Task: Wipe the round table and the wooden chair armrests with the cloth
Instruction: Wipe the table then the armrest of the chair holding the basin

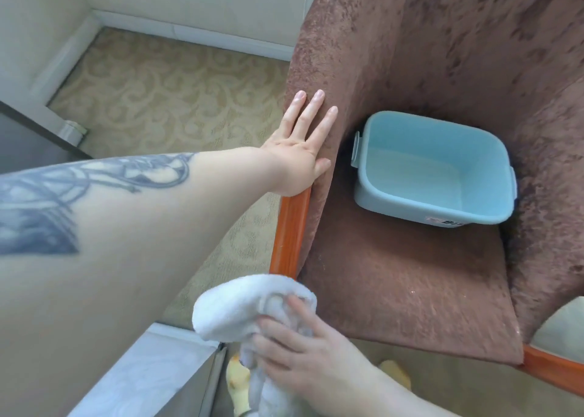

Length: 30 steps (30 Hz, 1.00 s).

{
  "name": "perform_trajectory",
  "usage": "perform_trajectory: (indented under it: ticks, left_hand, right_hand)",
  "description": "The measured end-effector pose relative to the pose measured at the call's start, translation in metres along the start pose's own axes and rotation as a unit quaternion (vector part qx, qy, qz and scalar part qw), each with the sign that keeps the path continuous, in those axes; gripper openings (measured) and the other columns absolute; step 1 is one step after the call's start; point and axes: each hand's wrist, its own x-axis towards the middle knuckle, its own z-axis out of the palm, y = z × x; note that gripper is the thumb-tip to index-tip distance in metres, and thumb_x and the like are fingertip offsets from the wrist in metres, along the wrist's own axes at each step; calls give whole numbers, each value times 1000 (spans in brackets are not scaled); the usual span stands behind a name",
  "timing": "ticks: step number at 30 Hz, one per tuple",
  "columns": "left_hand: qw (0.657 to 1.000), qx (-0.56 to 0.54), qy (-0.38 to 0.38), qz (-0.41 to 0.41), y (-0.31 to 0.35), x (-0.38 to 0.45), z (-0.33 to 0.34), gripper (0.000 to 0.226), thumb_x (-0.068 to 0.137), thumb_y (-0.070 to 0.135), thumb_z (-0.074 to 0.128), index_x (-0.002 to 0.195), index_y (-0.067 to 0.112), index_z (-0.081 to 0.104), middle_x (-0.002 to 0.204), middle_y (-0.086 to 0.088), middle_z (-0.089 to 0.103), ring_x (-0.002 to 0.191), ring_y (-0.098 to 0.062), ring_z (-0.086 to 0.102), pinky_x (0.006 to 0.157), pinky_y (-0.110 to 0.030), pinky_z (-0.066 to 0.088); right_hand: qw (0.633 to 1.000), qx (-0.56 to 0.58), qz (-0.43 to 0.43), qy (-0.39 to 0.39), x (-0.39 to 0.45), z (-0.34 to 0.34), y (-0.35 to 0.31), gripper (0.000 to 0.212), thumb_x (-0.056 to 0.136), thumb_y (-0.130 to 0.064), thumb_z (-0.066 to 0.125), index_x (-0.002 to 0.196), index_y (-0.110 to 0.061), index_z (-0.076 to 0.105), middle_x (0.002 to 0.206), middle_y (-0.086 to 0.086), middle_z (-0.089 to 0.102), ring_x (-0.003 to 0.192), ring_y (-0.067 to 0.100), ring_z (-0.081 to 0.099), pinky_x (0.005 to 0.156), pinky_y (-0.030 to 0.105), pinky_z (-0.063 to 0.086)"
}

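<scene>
The right hand (303,350) grips the cloth (249,306) at the near end of the wooden armrest (289,227), which runs away toward the flat, open-fingered left hand (300,151).

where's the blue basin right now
In the head view, the blue basin sits on the brown chair seat, right of the left hand.

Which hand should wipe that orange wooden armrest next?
Probably the right hand. It already grips the white cloth, right at the near end of the wooden armrest. The left hand lies flat on the chair's velvet side, holding nothing.
</scene>
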Motion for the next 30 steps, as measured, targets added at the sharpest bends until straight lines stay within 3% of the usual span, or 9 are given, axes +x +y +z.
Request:
perform_trajectory:
  ticks: [2,6,10,14,19,22,26,28,30]
  left_hand:
    - [1000,-6,7,-1,0,2,1,72,97,40,34,147,27,-17,151,1,-33,137,-23,-33,114,-37,-4]
    - [1000,-15,24,-12,2,2,7,73,97,36,39,148,28,-12,153,2,-28,139,-23,-29,114,-36,-3]
    - [999,-27,15,-15,2,1,7,73,97,37,37,148,30,-14,152,5,-31,138,-21,-31,116,-39,1]
    - [999,-30,20,-9,0,1,8,73,97,36,37,148,29,-14,152,4,-31,138,-22,-31,114,-37,-3]
    - [999,-38,30,-7,-2,1,10,74,96,36,41,148,29,-11,153,3,-28,139,-22,-29,117,-42,-3]
    - [999,-46,20,-11,-1,1,8,73,96,37,39,147,31,-14,152,6,-31,138,-20,-32,114,-39,-4]
    - [999,-39,22,-6,-2,1,10,72,97,38,36,147,30,-15,151,5,-32,137,-20,-33,112,-36,-7]
    - [998,-46,31,-6,-4,2,11,73,97,37,38,147,31,-14,152,6,-31,137,-19,-32,112,-36,-7]
    - [998,-47,41,-2,-3,2,14,74,96,36,40,148,30,-11,153,5,-29,138,-20,-30,113,-36,-7]
  right_hand:
    - [999,39,34,7,12,2,24,34,89,-10,40,99,-26,69,121,-11,64,128,19,49,106,58,33]
    - [954,108,277,45,61,4,43,34,72,-9,61,104,-19,69,123,-2,60,132,27,42,104,61,27]
    - [991,78,106,9,21,18,10,37,70,-16,54,103,-22,69,123,-3,62,134,24,39,106,56,31]
    - [994,39,-100,-24,13,3,80,52,75,-18,59,125,-31,62,137,-6,54,136,22,40,110,51,29]
    - [973,80,217,6,64,11,52,48,64,-19,65,112,-22,66,132,-1,56,138,25,31,110,60,17]
    - [992,51,110,-41,36,28,-6,38,63,-22,59,101,-19,64,124,2,60,136,26,34,106,61,27]
    - [991,77,-92,-53,-1,18,43,39,82,-18,49,117,-27,65,133,-4,56,138,21,35,112,56,23]
    - [996,66,-49,-26,7,14,71,47,81,-17,56,126,-29,61,141,-3,51,138,23,35,111,58,24]
    - [980,139,122,69,17,17,67,46,81,-13,64,126,-24,62,141,0,50,136,27,39,108,53,32]
